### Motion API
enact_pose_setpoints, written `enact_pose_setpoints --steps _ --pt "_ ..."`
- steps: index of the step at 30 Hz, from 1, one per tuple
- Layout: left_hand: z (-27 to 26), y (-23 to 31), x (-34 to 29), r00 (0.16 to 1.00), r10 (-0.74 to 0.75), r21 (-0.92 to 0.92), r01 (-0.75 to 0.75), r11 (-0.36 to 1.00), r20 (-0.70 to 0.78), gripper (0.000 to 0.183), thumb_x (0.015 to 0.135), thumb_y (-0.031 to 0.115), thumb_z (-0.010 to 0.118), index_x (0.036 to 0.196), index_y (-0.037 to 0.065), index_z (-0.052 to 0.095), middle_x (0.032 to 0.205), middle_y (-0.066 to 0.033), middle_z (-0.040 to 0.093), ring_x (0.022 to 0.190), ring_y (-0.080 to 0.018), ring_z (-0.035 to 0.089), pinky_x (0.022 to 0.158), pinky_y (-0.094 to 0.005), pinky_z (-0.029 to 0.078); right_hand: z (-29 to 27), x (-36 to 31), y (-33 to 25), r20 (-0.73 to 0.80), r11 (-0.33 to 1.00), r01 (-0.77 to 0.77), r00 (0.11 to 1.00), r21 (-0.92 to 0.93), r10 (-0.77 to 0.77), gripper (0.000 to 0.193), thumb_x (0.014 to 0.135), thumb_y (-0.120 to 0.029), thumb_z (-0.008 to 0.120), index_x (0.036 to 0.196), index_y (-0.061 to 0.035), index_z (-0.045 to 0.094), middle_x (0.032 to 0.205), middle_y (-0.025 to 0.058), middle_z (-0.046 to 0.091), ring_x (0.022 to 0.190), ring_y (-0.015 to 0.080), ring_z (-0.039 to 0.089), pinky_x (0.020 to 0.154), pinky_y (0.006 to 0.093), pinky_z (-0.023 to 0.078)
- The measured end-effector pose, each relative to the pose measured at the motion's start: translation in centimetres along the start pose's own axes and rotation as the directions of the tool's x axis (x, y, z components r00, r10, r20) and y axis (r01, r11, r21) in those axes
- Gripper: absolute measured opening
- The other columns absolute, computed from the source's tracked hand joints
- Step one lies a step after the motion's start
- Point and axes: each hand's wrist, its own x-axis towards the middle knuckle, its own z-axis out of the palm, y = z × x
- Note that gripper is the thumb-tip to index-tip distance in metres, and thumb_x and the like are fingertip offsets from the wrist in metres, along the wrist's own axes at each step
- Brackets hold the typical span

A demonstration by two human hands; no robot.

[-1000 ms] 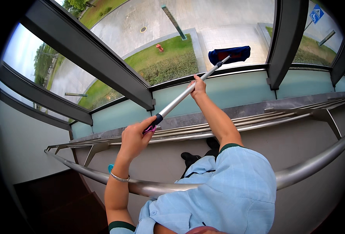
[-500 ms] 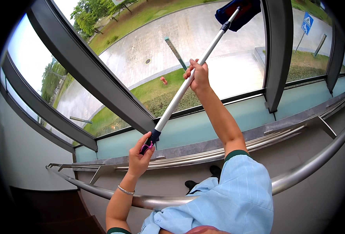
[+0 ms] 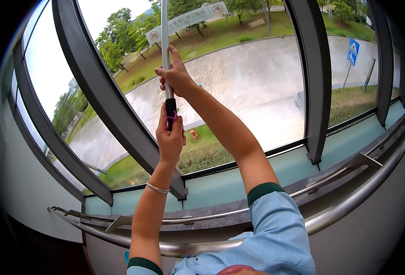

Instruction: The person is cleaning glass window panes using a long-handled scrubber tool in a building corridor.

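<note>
A long silver mop pole (image 3: pixel 165 32) rises almost upright in front of the window glass. Its upper end runs past the top of the view, so its head is out of sight. My left hand (image 3: pixel 170 142) is closed round the black grip (image 3: pixel 171 110) at the bottom end, where a pink loop of cord hangs. Higher up, my right hand (image 3: pixel 178 75) is wrapped round the silver tube, its index finger stretched up along it. Both arms are raised, the right one reaching across to the left.
Dark metal window posts (image 3: pixel 319 82) frame the tall glass panes. A curved steel handrail (image 3: pixel 340 213) crosses in front of my body. On the glass is a pale sign strip (image 3: pixel 188 22). Outside stand a blue sign (image 3: pixel 353 51) and a small red hydrant (image 3: pixel 194 134).
The pole has swung from leaning right to nearly upright, and its dark blue head has gone out of view at the top. Both my hands have moved up, the right one also leftward.
</note>
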Motion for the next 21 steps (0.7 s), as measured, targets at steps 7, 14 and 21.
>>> enact_pose_setpoints --steps 7,14,21 --pt "2.1 3.9 4.3 0.996 -0.007 0.085 -0.001 0.996 0.092 0.062 0.091 0.008 0.056 0.147 0.016 0.031 0.063 0.0026 0.046 0.041 -0.0031 0.035 0.034 -0.02 0.028 -0.7 3.2 -2.5 -0.162 0.981 0.054 0.983 -0.187 -0.085 0.069 0.082 0.008 0.054 0.139 -0.0192 0.025 0.077 0.0097 0.05 0.051 0.0151 0.051 0.036 0.035 0.045" --pt "0.2 2.9 3.0 0.982 -0.047 0.354 -0.021 0.935 0.185 0.068 0.088 0.009 0.058 0.148 0.009 0.027 0.064 -0.0004 0.05 0.046 -0.0084 0.047 0.041 -0.0256 0.041 -2.8 2.5 -2.1 -0.319 0.993 -0.004 0.947 -0.115 -0.033 0.066 0.082 0.003 0.054 0.137 -0.0139 0.022 0.075 0.0116 0.051 0.042 0.0216 0.051 0.034 0.0426 0.046" --pt "-1.6 -0.2 1.2 0.938 0.116 0.651 -0.312 0.692 0.326 0.068 0.087 0.011 0.059 0.148 0.017 0.029 0.071 -0.0151 0.061 0.059 -0.0219 0.059 0.064 -0.0306 0.048 -8.5 3.6 -2.6 -0.505 0.969 -0.147 0.863 -0.2 0.027 0.039 0.08 0.0 0.051 0.111 0.0011 0.027 0.077 0.0173 0.048 0.044 0.029 0.057 0.036 0.0473 0.051"
